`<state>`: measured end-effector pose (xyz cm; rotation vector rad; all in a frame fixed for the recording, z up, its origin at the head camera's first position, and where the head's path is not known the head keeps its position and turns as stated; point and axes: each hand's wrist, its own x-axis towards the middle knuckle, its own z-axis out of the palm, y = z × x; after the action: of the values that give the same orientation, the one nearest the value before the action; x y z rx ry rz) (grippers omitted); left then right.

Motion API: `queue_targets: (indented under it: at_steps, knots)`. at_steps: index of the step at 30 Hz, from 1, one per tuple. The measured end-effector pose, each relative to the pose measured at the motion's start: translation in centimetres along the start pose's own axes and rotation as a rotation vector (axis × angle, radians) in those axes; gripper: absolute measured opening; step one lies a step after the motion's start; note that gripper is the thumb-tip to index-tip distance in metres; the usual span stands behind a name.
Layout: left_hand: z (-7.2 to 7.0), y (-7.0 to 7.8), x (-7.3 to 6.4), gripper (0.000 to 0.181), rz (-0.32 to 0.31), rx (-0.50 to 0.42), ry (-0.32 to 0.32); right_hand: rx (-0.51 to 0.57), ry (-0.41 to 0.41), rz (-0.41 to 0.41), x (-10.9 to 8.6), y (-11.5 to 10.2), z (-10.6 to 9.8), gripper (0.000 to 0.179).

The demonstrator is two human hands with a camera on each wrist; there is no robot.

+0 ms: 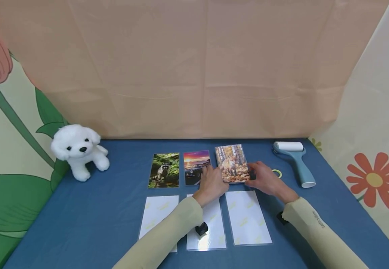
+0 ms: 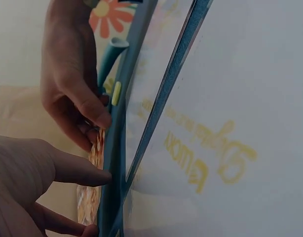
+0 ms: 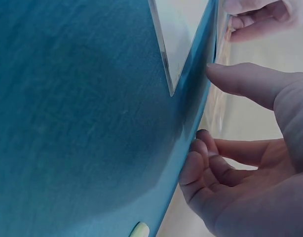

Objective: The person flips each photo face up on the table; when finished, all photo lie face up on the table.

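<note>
A picture card [image 1: 232, 163] with an animal among autumn trees lies at the back of the table, its side edge showing some thickness. My left hand [image 1: 212, 185] holds its lower left corner, with the thumb along the near edge. On the opposite side, my right hand [image 1: 266, 179] grips the lower right corner between thumb and curled fingers. Left of the card lie a sunset car picture [image 1: 194, 172], partly covered by my left hand, and a raccoon picture [image 1: 163, 170]. In the left wrist view, a white sheet [image 2: 240, 98] with yellow lettering fills the right side.
Three white sheets in clear film lie nearer me: a left one [image 1: 157, 209], a middle one [image 1: 214, 228] under my left forearm, and a right one [image 1: 249, 220]. A blue-handled lint roller [image 1: 298, 162] and a yellow-green ring [image 1: 277, 172] lie at right. A white plush dog [image 1: 80, 151] sits at left.
</note>
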<state>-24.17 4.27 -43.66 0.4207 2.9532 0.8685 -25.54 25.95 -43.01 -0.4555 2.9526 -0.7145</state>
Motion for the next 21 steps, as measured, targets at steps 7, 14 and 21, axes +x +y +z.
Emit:
queue_targets:
  at_steps: [7,14,21]
  knots:
    - [-0.08,-0.04,0.05,0.04,0.007,0.023,-0.021,-0.025,-0.091,0.04,0.45,-0.16,0.08,0.068]
    - [0.13,-0.22,0.3,0.042,0.007,0.068,-0.031,-0.028,-0.118,0.076,0.63,-0.18,0.24,0.068]
    - [0.1,0.05,0.39,0.042,-0.009,0.095,-0.047,-0.04,-0.136,0.071,0.92,-0.12,0.03,0.069]
